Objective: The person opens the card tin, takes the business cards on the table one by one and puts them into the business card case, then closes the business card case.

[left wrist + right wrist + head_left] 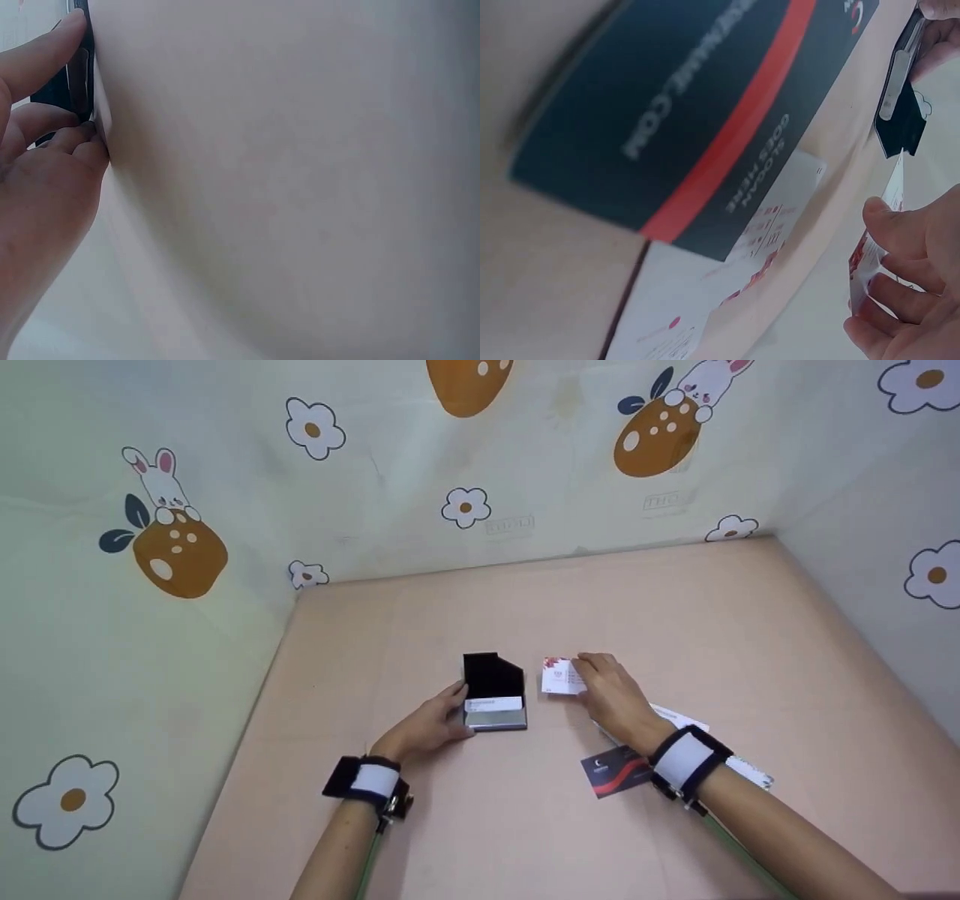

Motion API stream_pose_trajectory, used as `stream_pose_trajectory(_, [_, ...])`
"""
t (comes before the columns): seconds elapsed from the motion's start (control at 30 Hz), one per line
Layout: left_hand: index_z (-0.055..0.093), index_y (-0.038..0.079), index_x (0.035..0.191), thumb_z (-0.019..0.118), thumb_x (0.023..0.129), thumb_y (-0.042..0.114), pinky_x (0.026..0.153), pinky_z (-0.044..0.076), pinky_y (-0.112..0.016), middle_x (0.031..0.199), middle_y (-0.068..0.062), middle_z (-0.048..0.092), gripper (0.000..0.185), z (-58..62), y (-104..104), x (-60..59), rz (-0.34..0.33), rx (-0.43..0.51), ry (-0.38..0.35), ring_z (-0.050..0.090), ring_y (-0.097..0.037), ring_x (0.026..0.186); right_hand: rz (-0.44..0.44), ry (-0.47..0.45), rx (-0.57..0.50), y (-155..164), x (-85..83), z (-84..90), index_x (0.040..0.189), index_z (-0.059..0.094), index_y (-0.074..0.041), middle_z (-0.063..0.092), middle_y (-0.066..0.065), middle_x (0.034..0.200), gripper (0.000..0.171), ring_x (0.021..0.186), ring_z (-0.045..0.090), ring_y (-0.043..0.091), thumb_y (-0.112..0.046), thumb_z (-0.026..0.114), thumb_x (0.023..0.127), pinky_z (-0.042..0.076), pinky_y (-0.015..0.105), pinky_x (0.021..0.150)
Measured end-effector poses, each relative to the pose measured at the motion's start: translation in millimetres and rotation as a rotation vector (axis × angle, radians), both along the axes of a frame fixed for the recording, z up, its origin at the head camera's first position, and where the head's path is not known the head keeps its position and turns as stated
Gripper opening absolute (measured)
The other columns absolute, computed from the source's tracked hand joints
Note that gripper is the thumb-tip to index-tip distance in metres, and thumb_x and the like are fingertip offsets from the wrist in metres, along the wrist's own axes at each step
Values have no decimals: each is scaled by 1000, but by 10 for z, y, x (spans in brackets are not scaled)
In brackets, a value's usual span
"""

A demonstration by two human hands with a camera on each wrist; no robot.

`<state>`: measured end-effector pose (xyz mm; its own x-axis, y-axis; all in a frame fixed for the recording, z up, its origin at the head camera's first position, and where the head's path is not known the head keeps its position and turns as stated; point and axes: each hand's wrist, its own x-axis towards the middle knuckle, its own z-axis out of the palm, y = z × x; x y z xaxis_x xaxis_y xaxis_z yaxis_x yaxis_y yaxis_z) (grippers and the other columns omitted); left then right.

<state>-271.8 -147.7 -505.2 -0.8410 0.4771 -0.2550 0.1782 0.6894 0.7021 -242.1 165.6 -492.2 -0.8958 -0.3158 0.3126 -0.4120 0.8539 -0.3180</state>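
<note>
Left hand (427, 727) steadies the open card case (495, 694) mid-tabletop (480, 825), fingers curled against its side. Right hand (611, 697) pinches a white card (559, 676) just beside it; best keep the card flat, square to the slot.

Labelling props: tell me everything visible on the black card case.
The black card case sits on the pinkish table, left of the white card that the right hand pinches. Its lid stands open, dark and matte inside, with a notched top corner. The base looks silvery-grey at the front, with a white card lying in it. The left hand holds its left edge with its fingertips.
</note>
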Motion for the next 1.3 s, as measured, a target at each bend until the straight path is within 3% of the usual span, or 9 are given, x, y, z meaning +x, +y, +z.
stream_pose_trajectory(0.4, [25, -2, 156, 70, 93, 12, 129, 16, -47, 168, -16, 16, 78, 1, 9, 11, 11, 8, 9, 15, -36, 156, 56, 22, -27, -187, -30, 8, 132, 56, 11, 57, 27, 135, 52, 128, 54, 41, 5, 74, 83, 47, 49, 111])
stream_pose_trajectory(0.9, [24, 4, 157, 69, 94, 16, 129, 16, -45, 170, -9, 14, 79, -7, 15, 17, 32, 0, -16, 14, -32, 157, 103, 27, -21, -376, -62, 8, 132, 57, 11, 57, 26, 135, 53, 128, 54, 40, 5, 75, 82, 46, 48, 112])
stream_pose_trajectory(1.3, [25, 1, 156, 69, 93, 15, 129, 15, -44, 169, -10, 15, 78, 11, 15, 35, 9, 25, -3, 14, -32, 157, 142, 63, -12, -588, -92, 10, 130, 58, 10, 59, 26, 133, 53, 126, 56, 40, 2, 77, 82, 48, 47, 109])
